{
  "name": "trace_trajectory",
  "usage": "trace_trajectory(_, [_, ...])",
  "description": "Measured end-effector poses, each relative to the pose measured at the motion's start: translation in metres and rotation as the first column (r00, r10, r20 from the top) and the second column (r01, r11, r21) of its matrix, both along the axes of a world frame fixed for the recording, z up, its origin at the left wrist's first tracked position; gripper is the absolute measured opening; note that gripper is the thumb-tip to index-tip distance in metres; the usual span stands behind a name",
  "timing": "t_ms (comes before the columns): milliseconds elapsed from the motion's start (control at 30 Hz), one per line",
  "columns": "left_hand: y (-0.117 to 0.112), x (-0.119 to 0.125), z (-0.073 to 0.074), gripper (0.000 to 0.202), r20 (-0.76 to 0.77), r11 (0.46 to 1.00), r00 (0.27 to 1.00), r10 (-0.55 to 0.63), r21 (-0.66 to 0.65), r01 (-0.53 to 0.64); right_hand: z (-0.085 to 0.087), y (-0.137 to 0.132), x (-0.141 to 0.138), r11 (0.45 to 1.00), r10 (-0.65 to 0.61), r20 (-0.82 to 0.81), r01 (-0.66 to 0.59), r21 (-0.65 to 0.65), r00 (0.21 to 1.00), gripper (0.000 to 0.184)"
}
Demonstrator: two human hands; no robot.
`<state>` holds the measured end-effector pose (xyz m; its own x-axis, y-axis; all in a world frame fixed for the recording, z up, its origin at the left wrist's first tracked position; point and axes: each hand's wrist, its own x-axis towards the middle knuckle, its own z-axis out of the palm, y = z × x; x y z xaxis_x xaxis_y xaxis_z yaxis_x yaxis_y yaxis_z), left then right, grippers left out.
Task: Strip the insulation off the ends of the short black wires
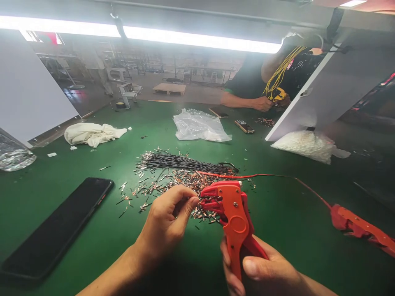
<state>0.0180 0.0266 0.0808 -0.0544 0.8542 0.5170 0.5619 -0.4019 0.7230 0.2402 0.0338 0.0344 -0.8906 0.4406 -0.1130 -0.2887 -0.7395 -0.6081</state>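
Note:
A red and orange wire stripper (236,218) stands upright in my right hand (262,267), whose fingers are wrapped round its handles. Its jaws point left. My left hand (168,218) is closed in a pinch, thumb against index finger, right at the mouth of the jaws. Whatever lies between those fingertips is too small and too covered to name. Just behind the tool is a bundle of black wires (185,161) with bare ends at the left. Many short copper and black wire scraps (185,180) are strewn around and in front of the bundle.
A black phone (58,226) lies on the green table at left. Farther back are a white cloth (92,135), a clear plastic bag (200,127) and a filled bag (305,146). A second red stripper (361,226) lies right. Across the table, another person's hands (263,103) hold yellow wires.

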Motion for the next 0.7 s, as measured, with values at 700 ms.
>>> trace_trajectory(700, [-0.008, 0.019, -0.025, 0.012, -0.375, 0.949, 0.889, -0.264, 0.063, 0.308, 0.027, 0.021, -0.001, 0.751, -0.533, 0.257, 0.311, 0.583, 0.806, 0.024])
